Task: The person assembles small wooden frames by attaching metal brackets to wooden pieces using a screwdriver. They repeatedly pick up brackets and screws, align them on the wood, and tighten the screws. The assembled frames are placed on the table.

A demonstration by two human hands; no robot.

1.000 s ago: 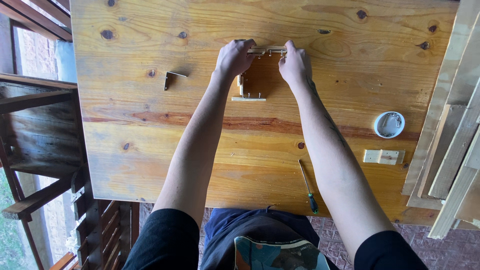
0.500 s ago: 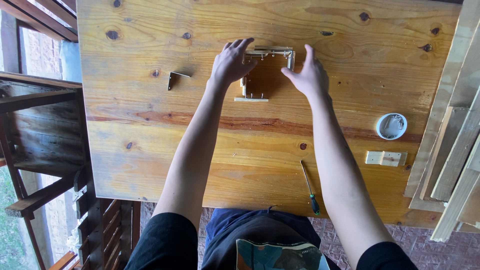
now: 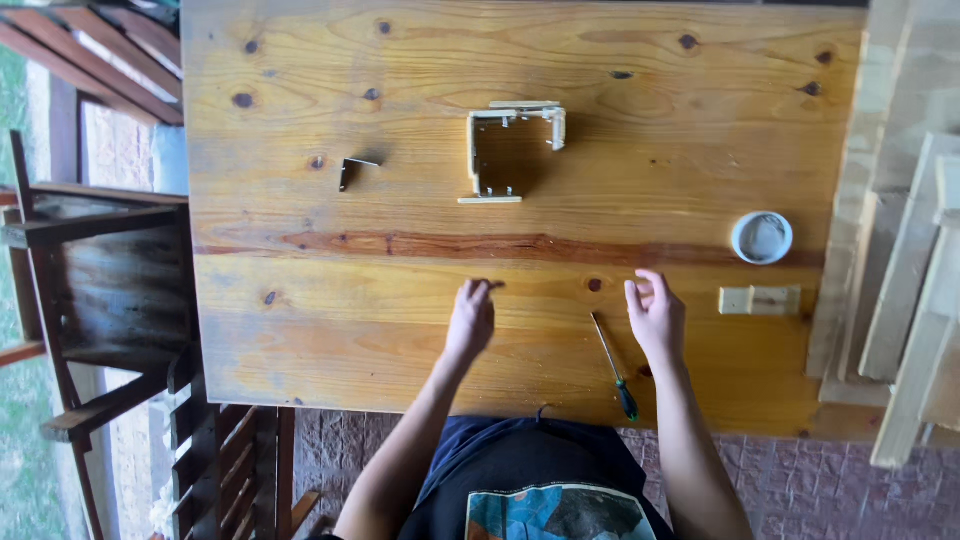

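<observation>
- Left hand (image 3: 470, 318): grip loosely curled, holding nothing, fingertips resting on the tabletop (image 3: 300, 330).
- Right hand (image 3: 655, 318): grip relaxed and empty, just beside the screwdriver (image 3: 613, 365) (not touching).
- Small wooden frame (image 3: 510, 150): well apart, farther up the tabletop.

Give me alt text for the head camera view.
Seen from above, a person's left hand and right hand rest empty on a wooden table, a screwdriver between them. Farther back stands a small open wooden frame; a round white container sits at right.
</observation>
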